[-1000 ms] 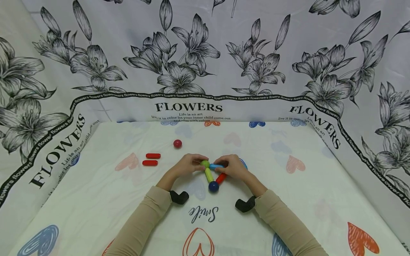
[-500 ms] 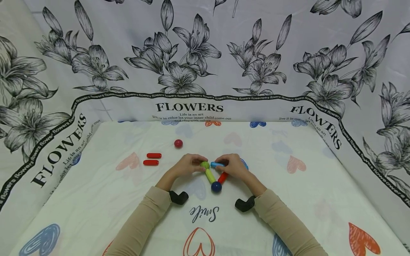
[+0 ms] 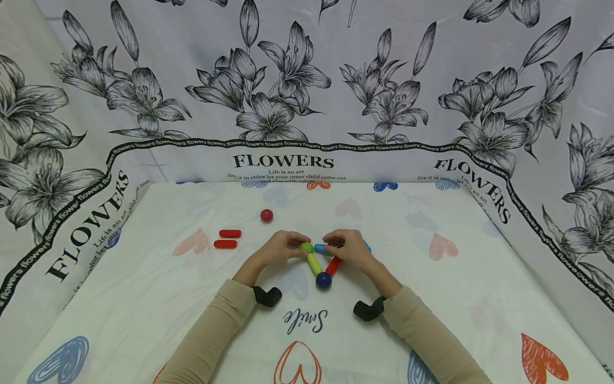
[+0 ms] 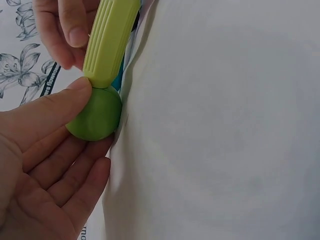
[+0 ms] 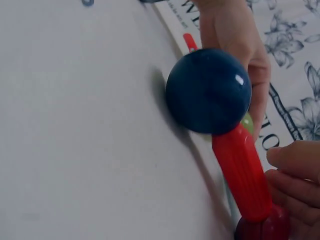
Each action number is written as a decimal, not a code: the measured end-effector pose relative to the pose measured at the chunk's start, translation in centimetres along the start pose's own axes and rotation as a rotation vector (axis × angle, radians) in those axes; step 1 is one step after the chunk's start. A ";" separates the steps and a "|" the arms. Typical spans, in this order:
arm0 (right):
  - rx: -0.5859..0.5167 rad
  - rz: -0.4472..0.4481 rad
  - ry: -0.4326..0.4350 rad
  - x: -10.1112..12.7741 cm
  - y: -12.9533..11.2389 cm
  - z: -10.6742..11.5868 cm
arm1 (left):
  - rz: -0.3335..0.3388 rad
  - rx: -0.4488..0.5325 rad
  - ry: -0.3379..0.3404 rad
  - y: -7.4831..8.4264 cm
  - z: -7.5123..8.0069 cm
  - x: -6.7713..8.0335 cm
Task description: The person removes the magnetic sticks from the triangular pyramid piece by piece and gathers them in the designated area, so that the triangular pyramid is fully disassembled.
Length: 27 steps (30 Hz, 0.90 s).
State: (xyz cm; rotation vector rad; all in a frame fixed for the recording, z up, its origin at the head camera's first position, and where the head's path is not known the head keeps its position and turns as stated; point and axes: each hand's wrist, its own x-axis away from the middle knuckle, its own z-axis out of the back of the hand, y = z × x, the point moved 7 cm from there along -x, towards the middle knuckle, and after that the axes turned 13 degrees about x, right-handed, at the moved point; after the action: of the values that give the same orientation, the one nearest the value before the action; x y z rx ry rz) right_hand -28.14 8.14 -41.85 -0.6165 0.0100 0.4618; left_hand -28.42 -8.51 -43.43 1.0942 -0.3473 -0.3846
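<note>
In the head view, my left hand [image 3: 283, 247] pinches a green ball [image 4: 97, 115] between thumb and fingers. A yellow-green ribbed stick [image 3: 314, 263] runs from that ball to a navy ball [image 3: 323, 280]. From the navy ball, a red stick [image 5: 242, 172] leads to a dark red ball [image 5: 262, 227], seen in the right wrist view. My right hand [image 3: 350, 248] holds a light blue stick [image 3: 320, 248], whose free end lies beside the green ball with a narrow gap. The stick's other end is hidden beneath the right hand.
Two red sticks [image 3: 227, 239] lie parallel on the left of the white tablecloth [image 3: 393, 336]. Behind them sits a loose red ball [image 3: 266, 215]. A flower-printed curtain [image 3: 288, 106] borders the table at the back and sides.
The blue stick's end has come away from the green ball, leaving a small gap. The navy ball has shifted slightly right. My right index finger is raised a little; the left hand keeps its grip.
</note>
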 end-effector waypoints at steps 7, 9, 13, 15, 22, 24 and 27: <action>-0.035 0.046 0.029 0.7 -1.5 0.5 | 0.009 0.008 0.012 -0.3 0.0 -0.1; -0.047 0.051 0.017 0.9 -1.9 0.5 | 0.012 0.018 0.013 -0.4 0.0 -0.1; -0.077 0.014 -0.037 1.2 -2.5 0.1 | 0.012 0.020 0.013 -0.5 0.1 -0.1; -0.090 -0.014 -0.061 1.3 -2.7 -0.1 | 0.017 0.026 0.013 -0.5 0.1 -0.1; -0.068 -0.081 -0.077 0.9 -2.8 -0.8 | -0.013 0.012 0.011 -0.2 0.2 -0.1; -0.053 -0.097 -0.077 0.7 -2.8 -0.9 | -0.017 0.012 0.010 -0.2 0.1 0.0; -0.027 -0.115 -0.079 0.4 -2.9 -1.2 | -0.025 0.008 0.010 -0.3 0.1 0.0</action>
State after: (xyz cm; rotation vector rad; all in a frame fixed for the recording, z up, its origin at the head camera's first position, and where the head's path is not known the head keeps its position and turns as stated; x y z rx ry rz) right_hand -26.40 5.58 -41.34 -0.6219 -0.1064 0.3749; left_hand -28.52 -8.72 -43.64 1.1084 -0.3266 -0.4000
